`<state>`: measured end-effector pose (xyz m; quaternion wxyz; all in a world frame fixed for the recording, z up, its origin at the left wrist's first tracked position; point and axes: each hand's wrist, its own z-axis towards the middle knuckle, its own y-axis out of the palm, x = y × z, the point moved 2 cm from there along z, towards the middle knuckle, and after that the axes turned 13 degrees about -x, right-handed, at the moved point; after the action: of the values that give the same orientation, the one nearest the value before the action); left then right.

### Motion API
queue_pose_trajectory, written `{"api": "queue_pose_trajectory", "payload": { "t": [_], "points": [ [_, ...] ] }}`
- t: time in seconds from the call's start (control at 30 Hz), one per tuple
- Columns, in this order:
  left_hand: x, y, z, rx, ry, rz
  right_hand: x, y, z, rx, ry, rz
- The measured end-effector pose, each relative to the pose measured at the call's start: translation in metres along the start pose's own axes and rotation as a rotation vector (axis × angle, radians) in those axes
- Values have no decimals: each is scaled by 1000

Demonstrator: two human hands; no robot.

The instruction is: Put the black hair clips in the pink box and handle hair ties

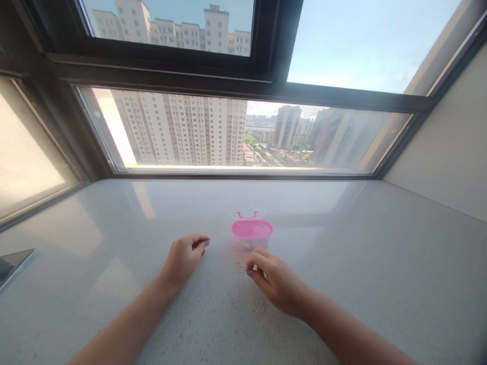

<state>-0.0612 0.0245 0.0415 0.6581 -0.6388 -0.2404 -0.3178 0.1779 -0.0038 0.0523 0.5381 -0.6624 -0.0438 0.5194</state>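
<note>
1. My left hand [184, 257] rests on the pale speckled worktop [342, 263], knuckles up. It lies at about 10 o'clock from my right hand [277, 282] and a little apart from it.
2. The left fingers [201, 242] are curled in toward the palm, with the tips close to the thumb. I see nothing between them.
3. My right hand also lies low on the worktop. Its fingers [255, 263] are drawn together, with thumb and forefinger pressed tip to tip at the hand's 10 o'clock edge. I cannot tell whether they pinch something tiny.
4. The small clear box with the pink lid [251, 229] stands upright just beyond my right fingertips, at 12 o'clock from them and about 2 o'clock from my left hand. Neither hand touches it. Its pink handle lies folded back on the far side, at the box's 12 o'clock.
5. A few faint specks lie on the worktop between the box and my right fingers, too small to make out.
6. A dark flat thing [11, 263] juts in at 9 o'clock, at the frame's left edge, well apart from my hands.
7. The window [243, 132] runs along the worktop's far edge at 12 o'clock.
</note>
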Motion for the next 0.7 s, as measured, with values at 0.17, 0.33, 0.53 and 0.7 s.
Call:
{"api": "queue_pose_trajectory", "payload": {
  "t": [0.17, 0.33, 0.53, 0.7],
  "points": [
    [5, 4, -2, -33, 42, -80, 3, -4, -1, 31, -40, 52],
    [16, 18, -10, -270, 162, -240, 5, -6, -2, 68, -20, 53],
    [18, 19, -14, -320, 243, -84, 4, -6, -2, 81, -24, 55],
    [13, 8, -13, -124, 217, 100, 3, -6, -1, 87, -38, 57]
  ]
}}
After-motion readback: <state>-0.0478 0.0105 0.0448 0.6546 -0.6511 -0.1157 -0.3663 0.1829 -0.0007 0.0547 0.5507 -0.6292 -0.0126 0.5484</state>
